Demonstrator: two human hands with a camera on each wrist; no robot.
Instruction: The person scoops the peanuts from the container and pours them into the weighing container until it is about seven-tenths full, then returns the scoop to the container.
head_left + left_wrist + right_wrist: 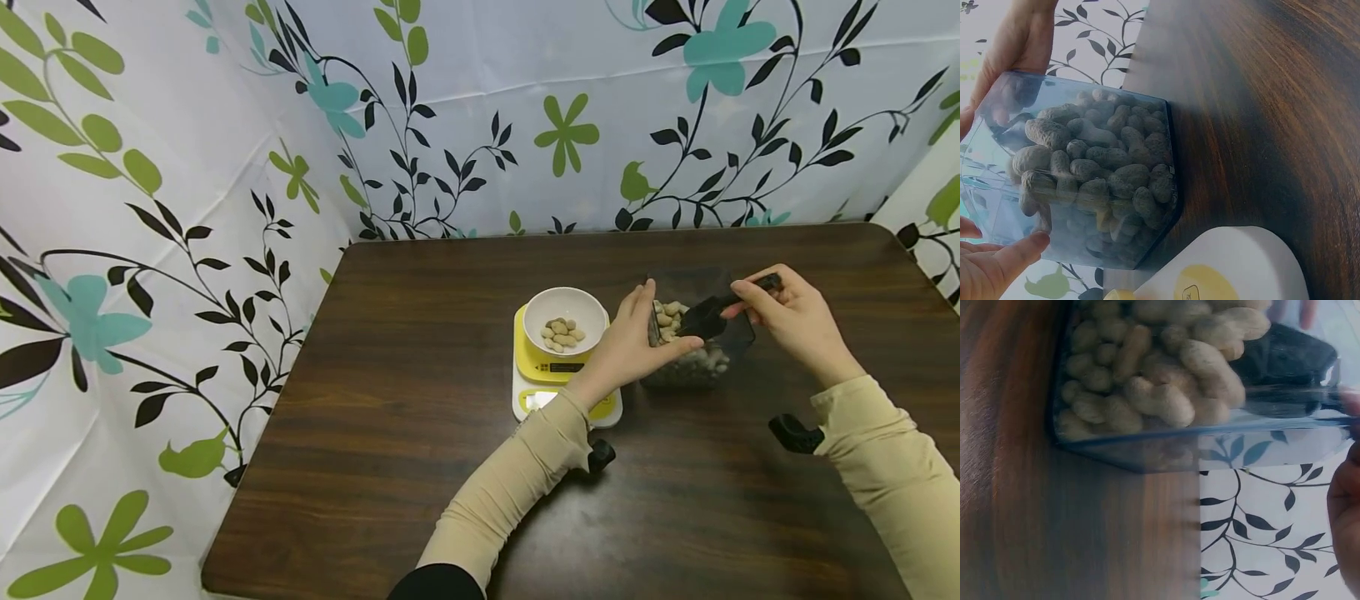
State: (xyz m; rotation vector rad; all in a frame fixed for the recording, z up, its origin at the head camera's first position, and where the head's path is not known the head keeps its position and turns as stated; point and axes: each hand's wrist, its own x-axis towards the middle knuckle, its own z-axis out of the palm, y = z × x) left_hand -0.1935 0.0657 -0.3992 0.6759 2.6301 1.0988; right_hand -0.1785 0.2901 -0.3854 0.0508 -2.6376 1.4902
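Note:
A clear plastic container (686, 367) of unshelled peanuts (1110, 162) stands on the table. My left hand (622, 342) steadies it at the near left corner, thumb along the front and fingers at the left side. With my right hand (787, 312) I grip the handle of a black scoop (705, 318), whose head is down inside the container beside the peanuts. Through the wall, the dark scoop (1288, 369) shows in the right wrist view. Left of the container, a white bowl (536, 307) holding several peanuts sits on a yellow and white kitchen scale (522, 367).
The brown wooden table (405, 375) has its back edge near a leaf-patterned curtain (480, 108). The scale (1260, 256) lies close to the container, below my left forearm. Black wrist mounts (795, 433) stick out from both sleeves.

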